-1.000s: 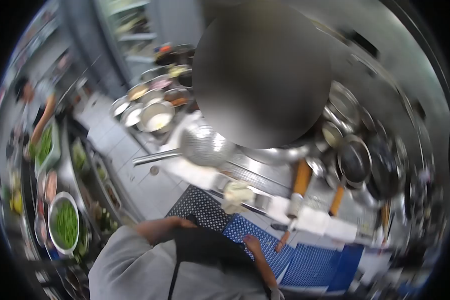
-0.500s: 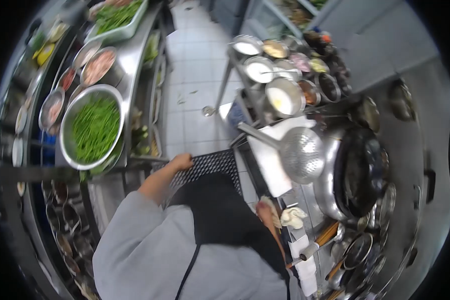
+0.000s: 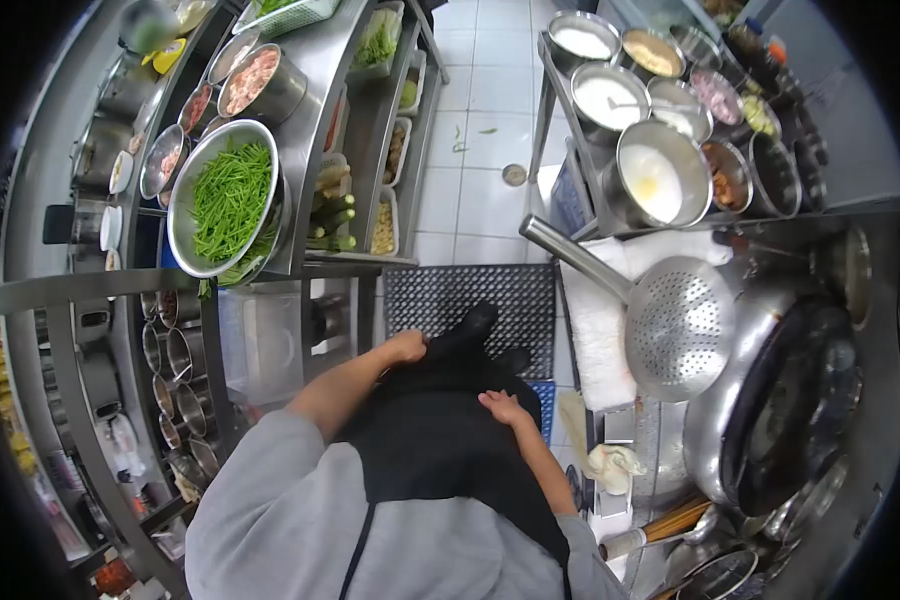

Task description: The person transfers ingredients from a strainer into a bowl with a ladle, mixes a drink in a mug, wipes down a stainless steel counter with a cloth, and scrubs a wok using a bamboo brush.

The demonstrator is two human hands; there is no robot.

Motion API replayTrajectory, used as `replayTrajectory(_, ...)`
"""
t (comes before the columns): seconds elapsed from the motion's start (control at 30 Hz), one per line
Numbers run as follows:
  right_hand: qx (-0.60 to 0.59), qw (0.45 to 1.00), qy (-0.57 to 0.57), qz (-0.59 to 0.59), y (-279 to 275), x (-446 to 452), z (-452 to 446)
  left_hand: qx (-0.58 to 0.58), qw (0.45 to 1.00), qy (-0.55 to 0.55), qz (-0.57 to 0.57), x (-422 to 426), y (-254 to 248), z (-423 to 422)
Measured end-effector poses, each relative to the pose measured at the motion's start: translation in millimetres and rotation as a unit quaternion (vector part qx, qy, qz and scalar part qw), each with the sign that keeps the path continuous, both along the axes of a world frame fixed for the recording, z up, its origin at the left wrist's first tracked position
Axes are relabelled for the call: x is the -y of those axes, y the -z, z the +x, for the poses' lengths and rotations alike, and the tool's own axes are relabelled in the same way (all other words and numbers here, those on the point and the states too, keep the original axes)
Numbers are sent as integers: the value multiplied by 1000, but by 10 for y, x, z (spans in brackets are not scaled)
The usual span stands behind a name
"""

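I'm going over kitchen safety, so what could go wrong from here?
The handle of the perforated skimmer juts toward the tiled aisle, so a passing arm might catch it. The small round object and green scraps on the floor could cause a slip. The uncovered metal pot of white liquid might spill if bumped.

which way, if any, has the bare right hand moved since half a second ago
Yes, leftward: the right hand is now farther from the crumpled off-white cloth, over the black fabric apron.

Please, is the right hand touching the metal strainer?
Apart. The head view shows part of the white cloth between the right hand and the strainer.
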State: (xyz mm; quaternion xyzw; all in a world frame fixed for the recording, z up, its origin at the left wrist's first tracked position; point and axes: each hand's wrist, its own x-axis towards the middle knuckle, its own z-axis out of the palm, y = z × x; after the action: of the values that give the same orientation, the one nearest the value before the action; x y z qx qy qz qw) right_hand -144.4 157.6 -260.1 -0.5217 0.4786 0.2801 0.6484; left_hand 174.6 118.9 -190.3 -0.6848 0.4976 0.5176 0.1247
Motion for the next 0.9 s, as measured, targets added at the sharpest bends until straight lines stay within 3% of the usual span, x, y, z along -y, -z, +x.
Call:
replayTrajectory(0.03,-42,999,-27,-15,3,-62,47,30,999,-13,13,47,-13,-38)
replayTrajectory(0.07,-42,998,-30,47,25,-40,76,63,997,-25,24,70,-44,-56)
replayTrajectory(0.13,-82,995,-43,46,-118,19,160,55,998,21,6,56,-191,-231)
replayTrajectory(0.17,-103,992,-47,51,-254,106,186,33,994,106,19,22,-288,-307)
replayTrajectory(0.2,-118,991,-37,58,-305,167,210,50,985,153,67,-193,-119,-347)
replayTrajectory(0.23,-135,988,-29,65,-321,232,219,75,968,158,179,-72,-470,-547)
replayTrajectory(0.3,-158,985,38,58,-181,239,163,105,927,283,224,-313,-300,-605)
replayTrajectory(0.4,-162,970,172,59,101,-45,81,79,892,379,233,-422,-136,-476)
replayTrajectory(0.5,-112,952,286,13,218,-434,106,83,903,348,239,-307,-134,-309)
replayTrajectory(0.6,-79,915,393,41,285,-765,133,78,898,344,262,-236,-8,-158)
replayTrajectory(0.7,-89,898,428,53,236,-1071,241,84,892,353,268,-247,102,-88)
replayTrajectory(0.73,-91,882,446,122,5,-944,284,84,891,355,270,-255,112,-54)
replayTrajectory(0.87,-77,939,294,159,167,-1156,491,89,884,342,307,-312,235,109)
replayTrajectory(0.9,-106,979,173,34,212,-1131,642,92,884,327,322,-319,281,153)
